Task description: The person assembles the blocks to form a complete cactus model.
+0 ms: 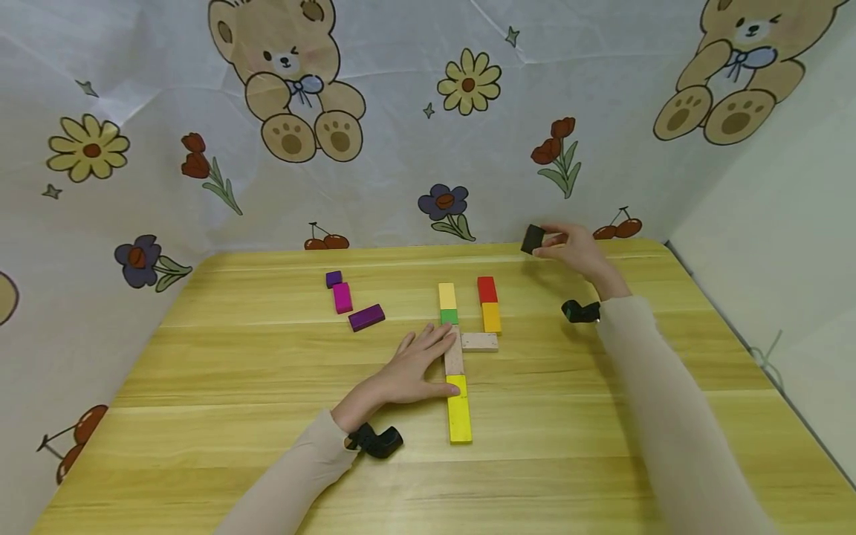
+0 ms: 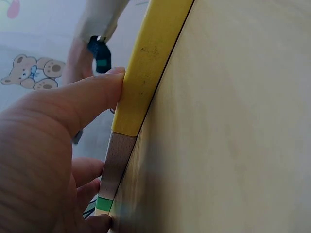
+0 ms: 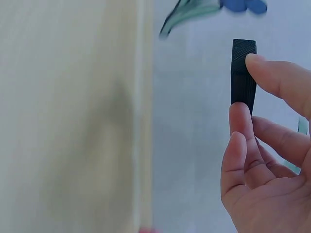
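In the head view the right hand holds a black block above the table's back edge; the right wrist view shows thumb and fingertips pinching this block. The left hand lies with spread fingers against the left side of a column of blocks: cream, green, pale wood and long yellow. Its thumb touches the yellow block in the left wrist view. A second pale wood block extends right from the column. Red and orange blocks stand end to end above it.
Left of the column on the wooden table lie a small violet block, a magenta block and a tilted purple block. A patterned cloth hangs behind the table, and a pale wall stands at the right.
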Demonstrator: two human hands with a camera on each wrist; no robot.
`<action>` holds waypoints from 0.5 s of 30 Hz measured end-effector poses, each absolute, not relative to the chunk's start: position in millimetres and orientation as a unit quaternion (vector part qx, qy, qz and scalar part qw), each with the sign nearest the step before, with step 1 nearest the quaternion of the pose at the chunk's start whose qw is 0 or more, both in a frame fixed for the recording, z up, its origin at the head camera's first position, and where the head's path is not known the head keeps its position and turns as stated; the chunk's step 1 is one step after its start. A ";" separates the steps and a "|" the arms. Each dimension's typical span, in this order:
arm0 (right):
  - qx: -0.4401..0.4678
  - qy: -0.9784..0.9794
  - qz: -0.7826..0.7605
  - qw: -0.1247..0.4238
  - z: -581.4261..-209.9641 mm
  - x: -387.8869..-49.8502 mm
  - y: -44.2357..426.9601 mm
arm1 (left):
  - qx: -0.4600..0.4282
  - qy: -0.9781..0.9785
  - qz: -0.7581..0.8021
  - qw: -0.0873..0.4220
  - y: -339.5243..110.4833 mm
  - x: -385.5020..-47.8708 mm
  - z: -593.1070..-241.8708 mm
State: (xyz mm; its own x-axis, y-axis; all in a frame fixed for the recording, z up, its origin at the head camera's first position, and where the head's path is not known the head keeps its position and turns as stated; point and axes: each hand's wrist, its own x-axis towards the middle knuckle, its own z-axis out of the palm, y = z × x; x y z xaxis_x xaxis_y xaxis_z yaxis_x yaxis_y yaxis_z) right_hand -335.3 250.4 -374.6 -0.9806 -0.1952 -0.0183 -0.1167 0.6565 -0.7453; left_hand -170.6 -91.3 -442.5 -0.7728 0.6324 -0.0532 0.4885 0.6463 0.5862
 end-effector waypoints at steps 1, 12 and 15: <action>-0.089 0.907 -0.409 0.051 -371.9 -337.6 241.6 | 0.313 0.898 0.282 0.127 -91.2 -171.0 -442.9; -0.128 0.884 -0.436 0.110 -372.3 -355.3 154.1 | 0.306 0.899 0.285 0.133 -90.1 -171.6 -443.4; -0.148 0.885 -0.424 0.124 -379.2 -357.4 138.3 | 0.305 0.898 0.286 0.133 -90.3 -171.8 -443.5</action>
State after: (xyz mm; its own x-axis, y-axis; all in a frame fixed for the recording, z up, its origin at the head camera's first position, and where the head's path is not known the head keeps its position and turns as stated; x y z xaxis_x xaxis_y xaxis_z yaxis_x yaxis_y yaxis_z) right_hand -357.4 138.3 -379.2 -0.9253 -0.3676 -0.0931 -0.1577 0.5963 -0.7872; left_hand -171.8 -90.3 -443.5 -0.7779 0.6251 -0.0649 0.4727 0.6501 0.5949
